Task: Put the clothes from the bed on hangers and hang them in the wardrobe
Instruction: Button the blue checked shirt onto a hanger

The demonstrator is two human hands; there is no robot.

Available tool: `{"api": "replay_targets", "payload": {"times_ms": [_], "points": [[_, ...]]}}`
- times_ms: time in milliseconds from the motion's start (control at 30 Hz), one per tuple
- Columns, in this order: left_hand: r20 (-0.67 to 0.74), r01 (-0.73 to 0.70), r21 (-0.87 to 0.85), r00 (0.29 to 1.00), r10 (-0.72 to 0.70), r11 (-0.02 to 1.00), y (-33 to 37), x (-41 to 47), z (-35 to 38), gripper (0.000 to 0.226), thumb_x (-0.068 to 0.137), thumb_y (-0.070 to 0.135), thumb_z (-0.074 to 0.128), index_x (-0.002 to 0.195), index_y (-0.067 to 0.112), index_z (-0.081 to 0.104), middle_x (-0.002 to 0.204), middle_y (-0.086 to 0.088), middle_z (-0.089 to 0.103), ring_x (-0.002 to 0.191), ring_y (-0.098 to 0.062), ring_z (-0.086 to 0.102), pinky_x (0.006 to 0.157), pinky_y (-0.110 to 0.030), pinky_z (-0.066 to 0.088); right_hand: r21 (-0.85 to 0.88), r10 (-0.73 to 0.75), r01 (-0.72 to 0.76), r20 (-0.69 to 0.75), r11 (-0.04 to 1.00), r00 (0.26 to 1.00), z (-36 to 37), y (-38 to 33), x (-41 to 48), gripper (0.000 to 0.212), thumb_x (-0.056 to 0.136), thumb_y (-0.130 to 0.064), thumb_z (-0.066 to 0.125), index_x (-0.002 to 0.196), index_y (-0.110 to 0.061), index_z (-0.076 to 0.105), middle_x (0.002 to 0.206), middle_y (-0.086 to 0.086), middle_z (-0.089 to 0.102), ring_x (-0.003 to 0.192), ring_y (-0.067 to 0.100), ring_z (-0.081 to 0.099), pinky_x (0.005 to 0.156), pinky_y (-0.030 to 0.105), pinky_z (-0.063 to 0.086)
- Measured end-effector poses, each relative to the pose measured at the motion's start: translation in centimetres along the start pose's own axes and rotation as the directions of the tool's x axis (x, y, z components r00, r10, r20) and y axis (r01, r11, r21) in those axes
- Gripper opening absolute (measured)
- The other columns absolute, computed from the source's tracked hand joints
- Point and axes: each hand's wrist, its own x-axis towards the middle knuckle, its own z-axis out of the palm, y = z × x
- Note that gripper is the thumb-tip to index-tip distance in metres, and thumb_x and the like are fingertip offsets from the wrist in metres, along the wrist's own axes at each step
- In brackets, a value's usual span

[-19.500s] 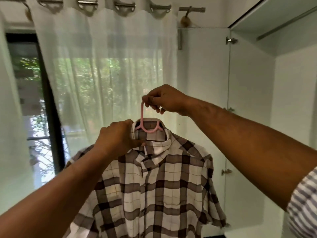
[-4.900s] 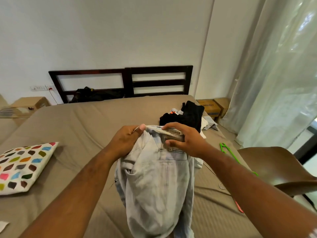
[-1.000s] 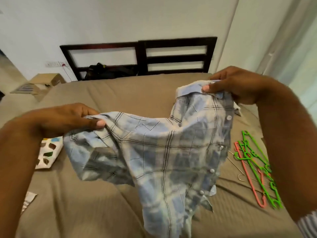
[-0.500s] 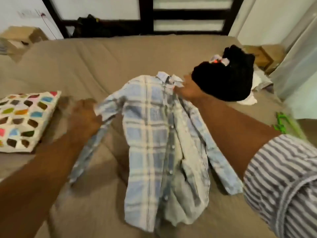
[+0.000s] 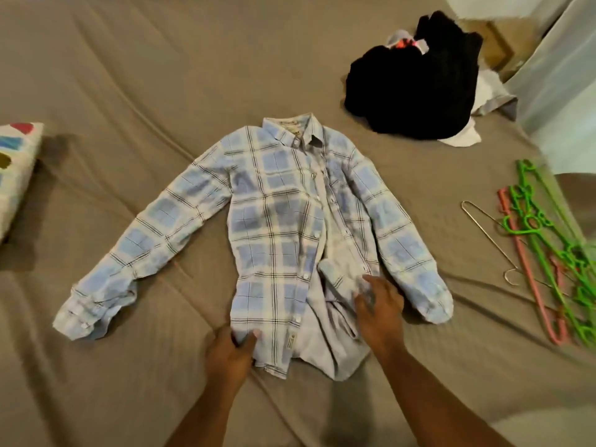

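Note:
A light blue plaid shirt point(image 5: 274, 227) lies spread front-up on the brown bed point(image 5: 129, 91), sleeves out to both sides. My left hand point(image 5: 230, 348) pinches its bottom hem at the left front panel. My right hand point(image 5: 377, 308) rests on the rumpled right front panel near the hem; its fingers are blurred. Green hangers point(image 5: 548, 233), a pink hanger point(image 5: 529, 269) and a thin wire hanger point(image 5: 490, 235) lie on the bed at the right. A black garment pile point(image 5: 416, 82) with white cloth under it sits at the upper right.
A white pillow with coloured patches point(image 5: 16, 169) lies at the left edge. A pale curtain point(image 5: 561, 75) hangs past the bed's right side, with a cardboard box point(image 5: 498, 43) beside it.
The shirt has been laid flat on the bed. My hands have come down from its collar and sleeve to its bottom hem. The view has tilted down.

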Motion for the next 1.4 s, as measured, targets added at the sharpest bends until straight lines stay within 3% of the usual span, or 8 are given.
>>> {"api": "replay_targets", "payload": {"times_ms": [200,433,633,767,900,1033,1200,1400], "points": [[-0.048,-0.089,-0.063,0.995,0.086,0.994,3.8,-1.5,-1.0,0.018,0.102,0.025,0.056,0.11,0.008,0.055,0.099,0.0,0.063,0.088,-0.021,0.058,0.075,-0.03,0.043,0.158,0.152,-0.186,0.207,0.97,0.966,-1.1,1.1,1.1,0.078,0.083,-0.024,0.077,0.151,-0.023,0.039,0.139,0.002,0.06,0.127,0.025,0.057,0.104,0.037,0.046],[0.005,0.475,-0.128,0.878,-0.479,0.87,-5.1,-6.5,-0.7,0.021,0.099,0.014,0.06,0.08,0.007,0.054,0.047,-0.007,0.051,0.038,-0.023,0.049,0.045,-0.03,0.042,0.004,-0.315,0.315,0.056,0.949,0.947,0.3,-2.8,-3.0,0.039,0.081,-0.013,0.06,0.117,-0.025,0.066,0.106,-0.003,0.063,0.098,0.022,0.061,0.078,0.032,0.051],[-0.413,0.341,0.206,0.88,-0.235,0.917,-1.4,-8.2,1.1,0.04,0.086,0.009,0.064,0.124,0.004,0.053,0.117,-0.021,0.058,0.109,-0.044,0.056,0.091,-0.051,0.047,0.327,-0.426,0.276,0.752,0.904,0.503,2.7,-1.2,-6.1,0.053,0.089,-0.026,0.07,0.14,-0.025,0.058,0.133,0.001,0.056,0.111,0.011,0.058,0.097,0.021,0.047],[-0.193,-0.069,0.169,0.976,0.101,0.983,4.6,-7.4,4.5,0.007,0.098,0.026,0.058,0.092,0.022,0.059,0.087,0.001,0.066,0.084,-0.024,0.065,0.076,-0.036,0.051,0.336,-0.412,0.309,0.301,0.89,0.86,0.4,-0.7,-4.0,0.032,0.094,-0.012,0.058,0.12,-0.026,0.069,0.118,-0.01,0.065,0.107,0.012,0.064,0.093,0.026,0.047],[0.021,0.001,0.119,1.0,-0.003,0.993,7.5,-7.4,8.7,0.036,0.085,0.053,0.072,0.092,0.024,0.053,0.085,0.006,0.061,0.077,-0.013,0.059,0.068,-0.034,0.049,-0.357,-0.126,0.047,-0.202,0.933,0.971,-3.6,3.3,1.3,0.073,0.082,-0.04,0.063,0.151,-0.027,0.04,0.156,0.012,0.036,0.14,0.036,0.038,0.108,0.051,0.03],[0.16,-0.441,0.44,0.896,0.415,0.782,7.3,-9.1,12.9,0.038,0.089,0.054,0.064,0.112,0.028,0.049,0.108,0.004,0.054,0.096,-0.018,0.058,0.07,-0.039,0.052,-0.228,0.148,-0.121,0.104,0.966,0.983,-7.6,8.4,6.4,0.061,0.082,-0.028,0.07,0.139,-0.013,0.053,0.13,0.021,0.058,0.119,0.039,0.056,0.092,0.044,0.046],[0.281,-0.525,0.544,0.849,0.448,0.654,7.0,-8.9,17.0,0.041,0.082,0.043,0.075,0.116,0.025,0.06,0.099,-0.001,0.059,0.074,-0.019,0.064,0.054,-0.034,0.051,0.15,0.173,-0.222,0.284,0.963,0.943,-15.2,7.4,13.3,0.017,0.069,-0.015,0.075,0.084,-0.008,0.071,0.065,-0.001,0.071,0.068,0.017,0.063,0.061,0.032,0.053],[0.25,-0.493,0.499,0.869,0.426,0.713,8.2,-9.3,18.0,0.021,0.088,0.036,0.047,0.097,0.021,0.059,0.091,0.002,0.056,0.079,-0.019,0.061,0.06,-0.031,0.042,0.45,0.193,0.008,-0.399,0.893,0.897,-22.2,9.8,22.4,0.067,0.065,-0.025,0.067,0.127,-0.005,0.056,0.119,0.012,0.065,0.102,0.022,0.065,0.094,0.044,0.055]]}}
